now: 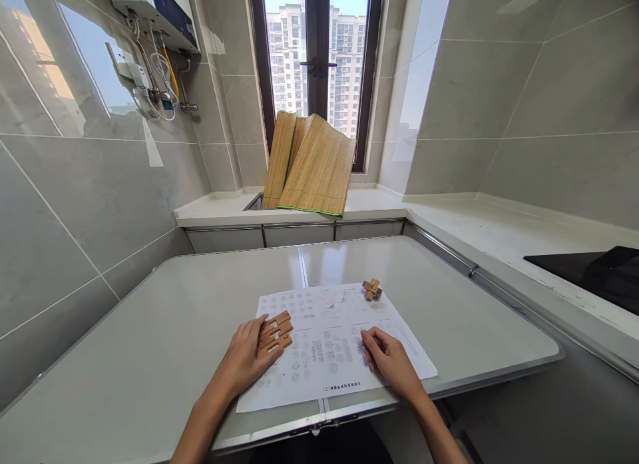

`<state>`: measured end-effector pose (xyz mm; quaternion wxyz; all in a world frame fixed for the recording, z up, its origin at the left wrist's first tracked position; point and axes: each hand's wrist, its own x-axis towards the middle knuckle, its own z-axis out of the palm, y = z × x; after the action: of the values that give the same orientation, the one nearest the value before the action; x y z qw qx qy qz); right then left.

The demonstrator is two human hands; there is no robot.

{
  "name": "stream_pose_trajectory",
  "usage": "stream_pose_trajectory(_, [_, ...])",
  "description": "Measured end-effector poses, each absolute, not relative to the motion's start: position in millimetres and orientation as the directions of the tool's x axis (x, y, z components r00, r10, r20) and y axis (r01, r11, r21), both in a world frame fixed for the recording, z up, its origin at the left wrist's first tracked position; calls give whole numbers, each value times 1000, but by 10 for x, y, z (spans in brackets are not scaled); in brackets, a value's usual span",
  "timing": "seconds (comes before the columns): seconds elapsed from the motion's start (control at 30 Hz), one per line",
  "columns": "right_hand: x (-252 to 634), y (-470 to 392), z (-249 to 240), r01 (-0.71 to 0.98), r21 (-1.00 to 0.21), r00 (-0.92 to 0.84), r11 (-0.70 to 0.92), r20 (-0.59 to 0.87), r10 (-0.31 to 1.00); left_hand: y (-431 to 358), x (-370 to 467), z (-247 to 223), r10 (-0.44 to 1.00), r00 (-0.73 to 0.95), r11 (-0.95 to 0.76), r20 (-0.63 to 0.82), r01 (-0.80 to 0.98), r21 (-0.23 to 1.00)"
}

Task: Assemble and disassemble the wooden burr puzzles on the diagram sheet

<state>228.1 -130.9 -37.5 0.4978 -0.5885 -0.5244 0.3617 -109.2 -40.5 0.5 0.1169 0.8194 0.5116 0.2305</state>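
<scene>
My left hand (247, 357) curves round several notched wooden puzzle pieces (275, 334) lined up side by side, its thumb at the near end and its fingers at the far end. The pieces rest on a printed instruction sheet (304, 391), over its left part. My right hand (387, 357) lies on the sheet's right side with its fingers curled in, and nothing shows between them. Beyond it, at the sheet's far right corner, sits an assembled wooden burr puzzle (372, 289) of crossed pieces, apart from both hands.
The sheet lies on a pale folding table (174, 337) with a centre seam and a metal edge. A white counter (499, 231) borders the table at the back and right, with a dark object (594, 271) on it. A bamboo mat (319, 164) leans by the window.
</scene>
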Motion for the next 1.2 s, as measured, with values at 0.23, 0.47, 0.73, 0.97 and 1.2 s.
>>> stream_pose_trajectory(0.23, [2275, -1310, -373, 296, -954, 185, 42, 100, 978, -617, -651, -48, 869, 382, -488, 314, 767, 416])
stream_pose_trajectory(0.47, [2123, -1328, -293, 519, -852, 188, 69, 192, 963, -548, -484, -142, 922, 243, -366, 302, 801, 474])
stream_pose_trajectory(0.73, [1134, -1411, -278, 698, -674, 106, 243, 433, 895, -472, -450, -36, 967, 178, -233, 185, 911, 341])
stream_pose_trajectory(0.97, [903, -1343, -337, 678, -702, 183, 217, 448, 875, -518, -550, -6, 951, 225, -304, 211, 806, 508])
stream_pose_trajectory(1.2, [1283, -1357, -202, 298, -930, 235, 216, 291, 927, -755, -705, 147, 980, 179, -155, 88, 401, 903])
